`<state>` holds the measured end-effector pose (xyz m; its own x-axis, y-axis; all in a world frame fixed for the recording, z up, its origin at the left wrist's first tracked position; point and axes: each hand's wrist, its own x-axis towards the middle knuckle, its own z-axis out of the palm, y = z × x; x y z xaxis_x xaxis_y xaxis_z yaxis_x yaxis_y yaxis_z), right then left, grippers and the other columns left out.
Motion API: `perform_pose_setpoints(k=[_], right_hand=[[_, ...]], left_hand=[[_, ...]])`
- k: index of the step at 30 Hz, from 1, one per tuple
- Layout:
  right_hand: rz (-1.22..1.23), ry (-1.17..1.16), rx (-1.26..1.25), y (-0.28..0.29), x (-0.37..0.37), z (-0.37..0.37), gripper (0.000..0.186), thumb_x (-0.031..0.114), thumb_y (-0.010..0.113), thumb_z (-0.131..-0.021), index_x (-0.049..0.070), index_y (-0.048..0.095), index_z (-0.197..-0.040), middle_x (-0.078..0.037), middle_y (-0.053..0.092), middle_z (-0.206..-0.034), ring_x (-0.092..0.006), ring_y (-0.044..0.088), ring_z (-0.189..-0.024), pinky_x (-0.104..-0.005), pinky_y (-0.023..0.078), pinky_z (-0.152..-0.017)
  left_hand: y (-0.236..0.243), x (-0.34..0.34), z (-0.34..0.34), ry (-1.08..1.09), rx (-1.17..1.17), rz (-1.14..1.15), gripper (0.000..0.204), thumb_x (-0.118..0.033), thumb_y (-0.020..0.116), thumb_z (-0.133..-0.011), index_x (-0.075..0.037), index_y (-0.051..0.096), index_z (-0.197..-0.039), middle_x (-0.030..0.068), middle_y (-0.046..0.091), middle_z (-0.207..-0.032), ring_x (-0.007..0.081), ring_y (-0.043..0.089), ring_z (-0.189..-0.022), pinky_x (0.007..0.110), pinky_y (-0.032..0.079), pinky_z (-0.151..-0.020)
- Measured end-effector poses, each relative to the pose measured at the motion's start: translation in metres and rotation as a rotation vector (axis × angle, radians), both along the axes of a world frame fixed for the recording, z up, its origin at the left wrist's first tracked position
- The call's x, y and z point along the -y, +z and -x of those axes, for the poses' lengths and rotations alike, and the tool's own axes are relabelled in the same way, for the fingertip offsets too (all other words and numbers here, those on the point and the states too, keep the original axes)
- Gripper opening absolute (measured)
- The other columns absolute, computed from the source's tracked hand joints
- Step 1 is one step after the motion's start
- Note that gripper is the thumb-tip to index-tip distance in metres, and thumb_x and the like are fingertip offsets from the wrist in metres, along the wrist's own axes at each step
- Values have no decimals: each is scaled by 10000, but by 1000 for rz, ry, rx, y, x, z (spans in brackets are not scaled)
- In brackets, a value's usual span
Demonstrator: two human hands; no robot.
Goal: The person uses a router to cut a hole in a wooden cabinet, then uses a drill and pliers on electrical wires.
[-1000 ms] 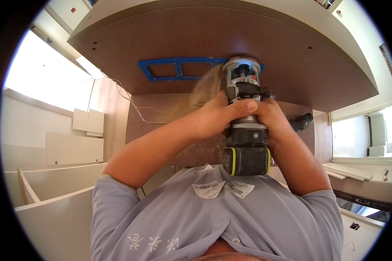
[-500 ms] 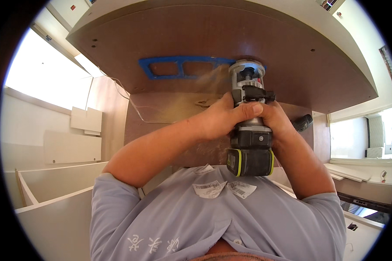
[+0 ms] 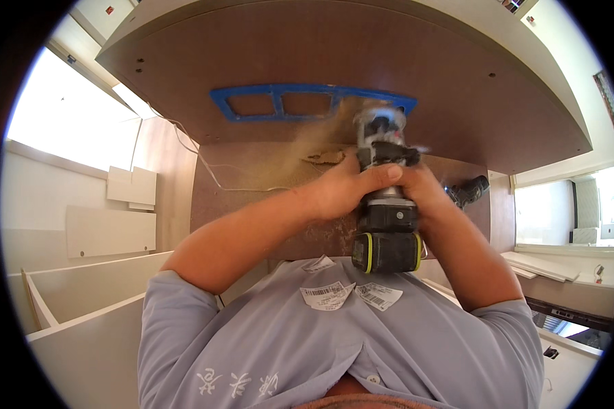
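Glaring white light (image 3: 68,112) fills the left, above pale panels (image 3: 110,230).

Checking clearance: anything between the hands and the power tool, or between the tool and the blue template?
Nothing solid visible. Left hand and right hand grip the power tool directly; its blurred head is at the right end of the blue template, no object seen between. Only dust shows, left of the head.

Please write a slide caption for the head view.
Left hand and right hand hold a cordless router at a blue frame amid dust.
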<state>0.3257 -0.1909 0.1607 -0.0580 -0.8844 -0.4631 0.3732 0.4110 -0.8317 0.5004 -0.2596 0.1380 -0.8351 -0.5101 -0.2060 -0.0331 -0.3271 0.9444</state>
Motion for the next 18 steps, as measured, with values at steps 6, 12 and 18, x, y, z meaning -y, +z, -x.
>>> perform_pose_setpoints(k=[6, 12, 18], right_hand=[[33, -11, 6, -28, -3, 0, 328, 111, 762, -841, 29, 673, -1146, -88, 726, -1011, -205, 717, -853, -371, 602, -742], [45, 8, -47, -29, -3, 1, 304, 114, 749, -861, 30, 677, -1144, -93, 725, -1014, -199, 712, -855, -379, 600, -736], [33, -24, -35, -19, -1, -8, 331, 66, 797, -818, 18, 683, -1126, -109, 730, -1000, -215, 714, -840, -396, 601, -737]], left_hand=[[-14, 0, 0, -43, -29, 72, 1031, -681, 670, -947, 27, 258, -1572, 185, 505, -1452, 257, 508, -1344, 423, 464, -1110], [-23, -7, 2, 67, -74, 30, 856, -562, 699, -978, 20, 384, -1521, 196, 574, -1416, 264, 543, -1340, 421, 477, -1110], [-21, -22, 1, 63, -203, -142, 1012, -391, 843, -887, 0, 223, -1584, 180, 504, -1458, 272, 510, -1376, 437, 465, -1138]])
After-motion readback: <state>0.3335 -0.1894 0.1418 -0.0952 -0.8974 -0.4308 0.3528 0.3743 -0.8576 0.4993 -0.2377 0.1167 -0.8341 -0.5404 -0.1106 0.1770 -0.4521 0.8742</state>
